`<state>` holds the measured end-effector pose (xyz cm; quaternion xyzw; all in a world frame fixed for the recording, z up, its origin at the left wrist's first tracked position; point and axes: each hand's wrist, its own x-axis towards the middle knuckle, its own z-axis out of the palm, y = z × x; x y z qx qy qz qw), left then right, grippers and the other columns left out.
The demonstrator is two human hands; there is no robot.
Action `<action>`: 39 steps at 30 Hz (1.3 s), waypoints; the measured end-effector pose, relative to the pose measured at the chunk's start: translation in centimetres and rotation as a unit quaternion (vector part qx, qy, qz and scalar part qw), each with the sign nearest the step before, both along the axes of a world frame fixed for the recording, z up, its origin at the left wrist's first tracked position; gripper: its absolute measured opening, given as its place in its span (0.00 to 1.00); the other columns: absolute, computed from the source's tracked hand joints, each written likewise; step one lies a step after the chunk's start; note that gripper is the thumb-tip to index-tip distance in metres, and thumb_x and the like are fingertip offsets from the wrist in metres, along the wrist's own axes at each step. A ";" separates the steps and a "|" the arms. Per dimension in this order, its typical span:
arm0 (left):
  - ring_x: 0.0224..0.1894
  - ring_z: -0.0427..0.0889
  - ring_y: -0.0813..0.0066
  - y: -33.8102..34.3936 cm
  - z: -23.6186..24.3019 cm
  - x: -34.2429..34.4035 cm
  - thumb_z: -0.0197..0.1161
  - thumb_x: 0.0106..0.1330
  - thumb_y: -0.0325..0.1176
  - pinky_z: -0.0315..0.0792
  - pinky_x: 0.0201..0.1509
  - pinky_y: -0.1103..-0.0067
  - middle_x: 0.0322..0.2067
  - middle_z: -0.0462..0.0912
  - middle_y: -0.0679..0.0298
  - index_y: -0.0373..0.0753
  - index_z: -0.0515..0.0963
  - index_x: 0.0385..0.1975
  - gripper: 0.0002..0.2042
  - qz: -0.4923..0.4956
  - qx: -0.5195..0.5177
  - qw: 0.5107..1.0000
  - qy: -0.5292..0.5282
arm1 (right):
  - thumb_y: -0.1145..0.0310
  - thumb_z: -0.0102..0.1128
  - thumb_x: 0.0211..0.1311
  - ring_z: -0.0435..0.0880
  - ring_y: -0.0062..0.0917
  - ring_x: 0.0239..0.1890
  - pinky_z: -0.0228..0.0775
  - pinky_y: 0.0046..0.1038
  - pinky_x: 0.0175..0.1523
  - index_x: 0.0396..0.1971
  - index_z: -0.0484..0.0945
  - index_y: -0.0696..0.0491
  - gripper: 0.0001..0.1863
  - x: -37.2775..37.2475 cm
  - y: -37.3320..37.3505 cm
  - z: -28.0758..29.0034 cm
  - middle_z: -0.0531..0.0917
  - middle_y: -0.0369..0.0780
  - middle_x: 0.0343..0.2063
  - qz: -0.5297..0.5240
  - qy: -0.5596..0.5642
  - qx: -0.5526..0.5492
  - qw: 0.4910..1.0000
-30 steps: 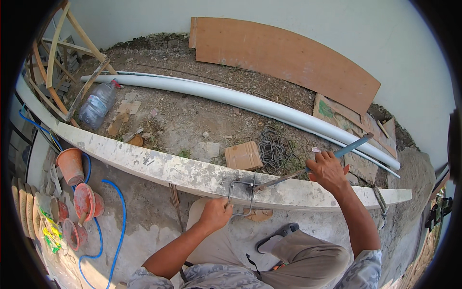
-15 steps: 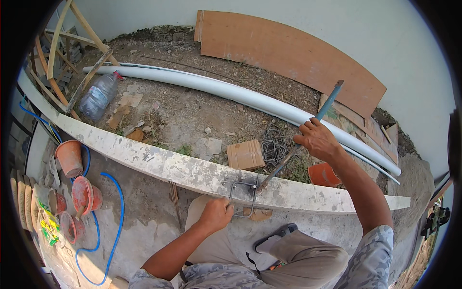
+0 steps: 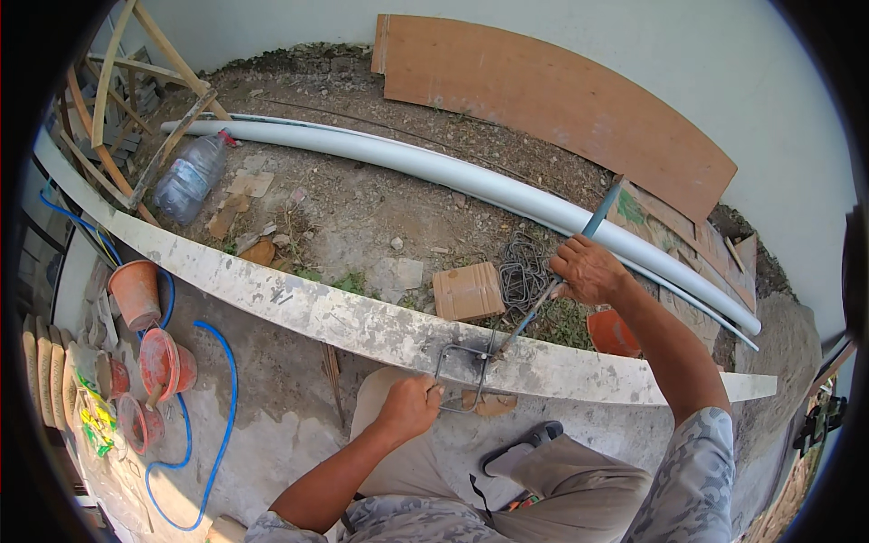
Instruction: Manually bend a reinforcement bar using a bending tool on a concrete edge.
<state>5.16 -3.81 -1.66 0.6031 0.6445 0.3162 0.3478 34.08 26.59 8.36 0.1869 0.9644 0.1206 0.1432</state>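
My left hand [image 3: 409, 407] is closed on the near left side of a rectangular steel stirrup [image 3: 441, 362], bent from thin rebar. The stirrup lies across a long pale beam [image 3: 353, 319], its near part hanging past the beam's edge. At a dark patch on the beam, the stirrup's far side meets the lower end of a long bending bar [image 3: 602, 210], blue-grey at its upper part. My right hand [image 3: 588, 270] is wrapped around the middle of this bar, which slants up and away to the right. How the bar's tip grips the rod is too small to tell.
Beyond the beam lie a cardboard box [image 3: 468, 291], a heap of finished stirrups [image 3: 527, 271], an orange bucket [image 3: 614, 333], white pipes [image 3: 425, 165] and a plastic bottle [image 3: 190, 178]. Left of me are buckets [image 3: 136, 294] and a blue hose [image 3: 226, 398]. A plywood sheet [image 3: 552, 100] leans on the wall.
My right hand has come slightly lower and nearer, and the bar's upper end has swung down and a little left. My left hand keeps its hold on the stirrup. The whole view has shifted slightly.
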 end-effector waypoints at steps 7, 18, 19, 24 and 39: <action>0.23 0.86 0.75 0.4 -0.2 0.0 0.62 0.71 0.26 0.78 0.27 0.75 0.20 0.84 0.56 0.25 0.83 0.34 0.09 0.005 -0.068 0.994 -0.084 | 0.34 0.57 0.65 0.82 0.39 0.44 0.70 0.40 0.56 0.35 0.77 0.54 0.32 3.5 -2.3 -1.8 0.80 0.44 0.34 -0.057 0.031 -0.008 0.998; 0.25 0.90 0.62 1.1 2.2 -0.1 0.62 0.71 0.28 0.77 0.27 0.68 0.18 0.81 0.49 0.26 0.78 0.26 0.12 0.009 -0.119 0.980 -0.159 | 0.39 0.68 0.60 0.80 0.40 0.25 0.70 0.43 0.37 0.23 0.75 0.53 0.30 6.3 -24.5 -2.7 0.77 0.44 0.20 -0.386 0.172 0.057 0.904; 0.25 0.90 0.62 1.3 2.4 0.0 0.62 0.71 0.28 0.77 0.27 0.68 0.18 0.81 0.49 0.26 0.78 0.26 0.12 0.004 -0.118 0.980 -0.161 | 0.39 0.68 0.60 0.80 0.40 0.24 0.70 0.43 0.36 0.22 0.75 0.53 0.29 5.9 -25.9 -2.9 0.77 0.43 0.19 -0.408 0.171 0.062 0.895; 0.23 0.89 0.66 1.0 1.2 -0.5 0.61 0.71 0.27 0.78 0.27 0.71 0.17 0.80 0.54 0.26 0.77 0.25 0.12 0.006 -0.116 0.983 -0.142 | 0.46 0.70 0.62 0.81 0.45 0.26 0.69 0.46 0.37 0.24 0.73 0.54 0.26 2.9 -30.5 -2.8 0.78 0.46 0.20 -0.482 0.201 0.049 0.851; 0.45 0.89 0.60 1.7 -0.2 0.3 0.64 0.74 0.38 0.82 0.56 0.61 0.44 0.88 0.49 0.26 0.80 0.52 0.19 0.028 -0.332 0.731 -0.596 | 0.52 0.72 0.61 0.84 0.49 0.31 0.74 0.47 0.41 0.29 0.74 0.54 0.21 4.2 -31.7 -5.6 0.82 0.48 0.25 -0.480 0.261 -0.073 0.834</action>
